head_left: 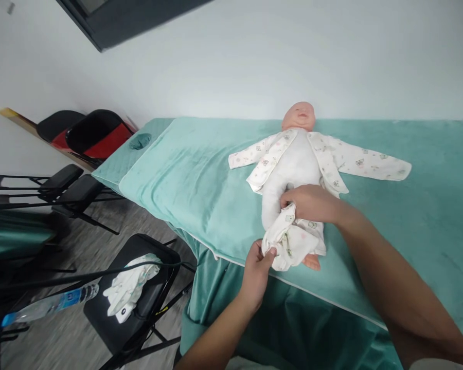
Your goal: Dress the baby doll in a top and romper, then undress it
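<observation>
A baby doll [298,154] lies on its back on a teal-covered bed [193,174], head toward the wall. It wears an open white printed jacket [355,160] with sleeves spread out. White printed trousers [293,239] are bunched around its legs, one bare foot [312,262] showing. My right hand [310,203] is closed on the trousers' upper edge at the doll's hips. My left hand [256,270] pinches the trousers' lower end near the bed's edge.
A black folding chair [139,293] at lower left carries a crumpled white cloth [129,288]. A plastic water bottle [50,304] lies beside it. More black and red chairs [88,134] stand by the wall. The bed's near edge runs just below the doll.
</observation>
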Demonstrator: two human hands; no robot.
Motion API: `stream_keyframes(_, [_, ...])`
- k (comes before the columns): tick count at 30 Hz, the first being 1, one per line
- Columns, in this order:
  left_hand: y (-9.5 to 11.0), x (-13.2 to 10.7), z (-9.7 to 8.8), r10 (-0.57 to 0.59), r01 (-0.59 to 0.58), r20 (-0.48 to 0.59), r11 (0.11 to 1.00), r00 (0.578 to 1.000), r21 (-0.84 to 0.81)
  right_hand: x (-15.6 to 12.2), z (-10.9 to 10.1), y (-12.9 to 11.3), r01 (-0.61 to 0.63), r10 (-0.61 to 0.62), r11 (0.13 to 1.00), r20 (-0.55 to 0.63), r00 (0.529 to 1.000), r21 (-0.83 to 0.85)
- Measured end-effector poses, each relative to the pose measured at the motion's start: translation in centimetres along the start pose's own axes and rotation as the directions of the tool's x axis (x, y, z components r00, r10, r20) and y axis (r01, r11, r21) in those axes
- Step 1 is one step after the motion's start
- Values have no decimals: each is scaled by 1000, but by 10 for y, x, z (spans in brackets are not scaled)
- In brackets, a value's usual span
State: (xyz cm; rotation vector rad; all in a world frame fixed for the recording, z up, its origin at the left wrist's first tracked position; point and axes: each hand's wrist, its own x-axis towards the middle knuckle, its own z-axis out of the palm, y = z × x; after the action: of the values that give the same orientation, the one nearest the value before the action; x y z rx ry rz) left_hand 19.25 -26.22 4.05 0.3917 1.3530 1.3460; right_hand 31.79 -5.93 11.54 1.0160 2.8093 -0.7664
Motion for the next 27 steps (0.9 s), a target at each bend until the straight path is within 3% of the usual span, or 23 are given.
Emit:
stream_keyframes(4, [8,2,3,-17,17,4,1000,1000,-6,0,-1,-2,18,-17,1000,6,1000,-6])
stream_keyframes(8, [14,4,3,24,-27,94,999,995,28,-1,-2,-2,21,-21,1000,3,1000,10])
stream_keyframes(15, [30,27,-8,60,-83,235,993,970,87,-4,-5,7,42,-36,967,-29,999,251])
stream_keyframes(22, [33,30,-10,-102,16,290,959,951,285,-7,-6,4,87,-78,972,-50,996,220])
stream_keyframes(27, [32,27,-19,-183,91,395,966,900,240,-10,-8,6,141,-142,963,-12,990,231])
